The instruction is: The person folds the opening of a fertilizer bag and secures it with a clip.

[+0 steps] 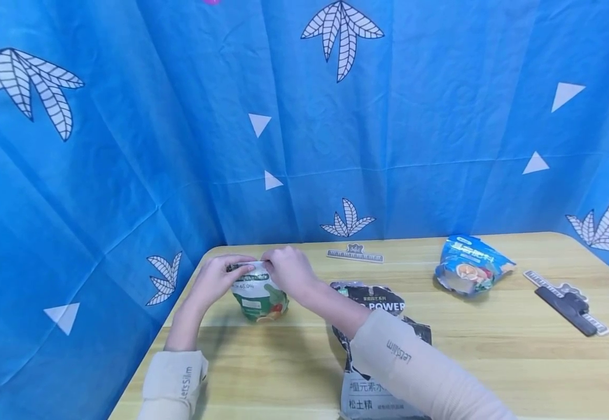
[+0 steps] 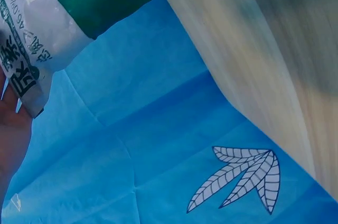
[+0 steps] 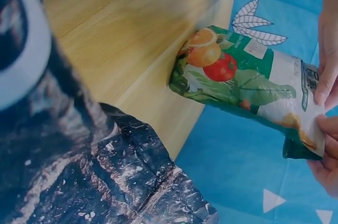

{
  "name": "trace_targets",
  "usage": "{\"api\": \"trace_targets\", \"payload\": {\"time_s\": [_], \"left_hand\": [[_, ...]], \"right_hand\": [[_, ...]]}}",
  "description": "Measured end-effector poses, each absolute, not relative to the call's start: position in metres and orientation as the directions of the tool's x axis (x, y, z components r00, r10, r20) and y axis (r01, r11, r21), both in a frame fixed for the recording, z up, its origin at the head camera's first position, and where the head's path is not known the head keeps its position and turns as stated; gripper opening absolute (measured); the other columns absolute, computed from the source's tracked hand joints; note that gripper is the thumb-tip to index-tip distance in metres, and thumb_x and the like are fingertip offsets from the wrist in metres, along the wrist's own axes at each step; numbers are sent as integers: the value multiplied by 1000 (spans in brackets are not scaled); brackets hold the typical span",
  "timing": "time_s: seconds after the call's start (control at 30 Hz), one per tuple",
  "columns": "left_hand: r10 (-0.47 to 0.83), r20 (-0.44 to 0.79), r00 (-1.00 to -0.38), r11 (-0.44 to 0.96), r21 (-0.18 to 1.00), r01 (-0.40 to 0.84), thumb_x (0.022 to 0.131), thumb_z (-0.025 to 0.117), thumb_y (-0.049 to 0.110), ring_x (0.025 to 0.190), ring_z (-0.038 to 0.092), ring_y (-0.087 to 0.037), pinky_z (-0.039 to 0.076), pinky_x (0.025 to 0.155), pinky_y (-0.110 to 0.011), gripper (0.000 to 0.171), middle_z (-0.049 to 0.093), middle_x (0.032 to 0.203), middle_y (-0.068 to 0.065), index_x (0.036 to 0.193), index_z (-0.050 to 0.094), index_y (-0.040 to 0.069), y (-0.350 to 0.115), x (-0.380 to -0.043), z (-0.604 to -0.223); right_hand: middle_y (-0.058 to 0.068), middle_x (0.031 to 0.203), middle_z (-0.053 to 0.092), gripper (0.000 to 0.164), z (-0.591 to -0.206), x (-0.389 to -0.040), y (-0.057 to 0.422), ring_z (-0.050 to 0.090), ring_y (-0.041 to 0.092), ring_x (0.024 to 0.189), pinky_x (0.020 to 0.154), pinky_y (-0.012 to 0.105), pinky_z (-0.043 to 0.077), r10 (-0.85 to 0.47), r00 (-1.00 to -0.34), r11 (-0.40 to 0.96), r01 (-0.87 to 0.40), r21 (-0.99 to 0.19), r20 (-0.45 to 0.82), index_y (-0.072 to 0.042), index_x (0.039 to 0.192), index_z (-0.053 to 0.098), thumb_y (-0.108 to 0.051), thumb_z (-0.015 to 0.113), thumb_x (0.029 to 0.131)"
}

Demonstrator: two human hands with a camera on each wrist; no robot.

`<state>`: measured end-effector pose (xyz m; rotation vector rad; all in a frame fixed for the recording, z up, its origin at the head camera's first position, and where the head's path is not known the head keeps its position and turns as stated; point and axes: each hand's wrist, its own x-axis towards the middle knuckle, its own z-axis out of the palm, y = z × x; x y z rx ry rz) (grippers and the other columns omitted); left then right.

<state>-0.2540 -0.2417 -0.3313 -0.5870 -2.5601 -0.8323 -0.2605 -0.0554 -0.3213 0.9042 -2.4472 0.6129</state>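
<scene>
A small green and white pouch (image 1: pixel 252 303), printed with vegetables and fruit, stands at the left of the table. My left hand (image 1: pixel 216 284) pinches the left part of its top edge, and my right hand (image 1: pixel 290 271) pinches the right part. The right wrist view shows the pouch (image 3: pixel 237 84) with fingers of both hands at its top edge. In the left wrist view the pouch (image 2: pixel 105 2) fills the upper left corner. Under my right forearm lies a large black and grey bag (image 1: pixel 368 402), partly hidden by the sleeve.
A blue pouch (image 1: pixel 472 265) lies at the back right. Beside it rests a black and white clip (image 1: pixel 567 306) with a piano-key pattern. A similar flat piano-key piece (image 1: pixel 355 254) is near the back edge. Blue patterned cloth (image 1: pixel 415 116) hangs behind the wooden table (image 1: pixel 483 356).
</scene>
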Motion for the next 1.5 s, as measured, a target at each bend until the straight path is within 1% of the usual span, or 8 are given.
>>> {"api": "trace_targets", "payload": {"time_s": [0.17, 0.3, 0.53, 0.67, 0.8, 1.07, 1.27, 1.5], "left_hand": [[252, 541, -803, 741, 426, 519, 81, 71, 15, 84, 64, -23, 51, 69, -39, 14, 69, 87, -6, 92, 74, 6, -241, -257, -336], [252, 541, -802, 745, 421, 518, 80, 71, 15, 82, 65, -21, 51, 67, -36, 14, 70, 85, -6, 90, 74, 6, -241, -258, -336], [292, 306, -906, 725, 547, 418, 84, 68, 15, 91, 61, -23, 50, 72, -36, 21, 67, 99, -8, 102, 70, 4, -246, -256, -320], [319, 200, -926, 717, 588, 374, 84, 68, 15, 94, 59, -25, 50, 73, -37, 29, 64, 106, -12, 109, 67, 2, -248, -257, -314], [310, 150, -939, 714, 615, 334, 83, 69, 16, 88, 59, -21, 50, 72, -35, 27, 66, 99, -8, 107, 68, 3, -249, -258, -315], [287, 135, -948, 755, 577, 311, 82, 70, 21, 78, 58, -16, 49, 69, -33, 21, 68, 89, 0, 99, 72, 9, -248, -259, -318], [293, 178, -939, 795, 500, 343, 80, 72, 24, 74, 57, -13, 47, 64, -30, 20, 67, 86, 4, 97, 73, 13, -247, -259, -320], [226, 164, -960, 799, 533, 279, 79, 73, 20, 70, 54, -16, 45, 60, -31, 17, 68, 79, 2, 93, 75, 11, -243, -261, -323]], "right_hand": [[0, 81, 69, 10, -321, -263, -55, 64, 15, 71, 61, 23, 49, -475, -680, 693, -680, -238, 559, -11, 88, 74, -6, 66, 83], [-1, 81, 69, 14, -321, -264, -55, 64, 15, 71, 61, 23, 49, -473, -695, 710, -665, -233, 541, -12, 88, 73, -2, 67, 79], [0, 85, 68, 12, -317, -262, -60, 61, 12, 69, 58, 21, 48, -517, -732, 718, -653, -240, 444, -12, 96, 71, -16, 65, 87], [0, 86, 66, 18, -318, -261, -66, 61, 12, 73, 59, 21, 48, -545, -743, 735, -646, -206, 388, -11, 100, 69, -23, 64, 87], [0, 82, 66, 17, -322, -260, -71, 62, 12, 72, 58, 22, 48, -541, -744, 757, -634, -158, 393, -11, 95, 70, -26, 65, 87], [-4, 72, 65, 13, -326, -259, -72, 48, 6, 53, 45, 18, 37, -508, -739, 786, -608, -112, 443, -15, 89, 71, -27, 67, 85], [-5, 67, 63, 12, -330, -261, -73, 44, 6, 48, 41, 18, 33, -507, -719, 794, -605, -68, 475, -15, 86, 71, -26, 68, 85], [-5, 68, 64, 10, -332, -262, -70, 44, 5, 47, 41, 17, 32, -510, -688, 793, -608, -27, 516, -17, 85, 72, -26, 68, 84]]}}
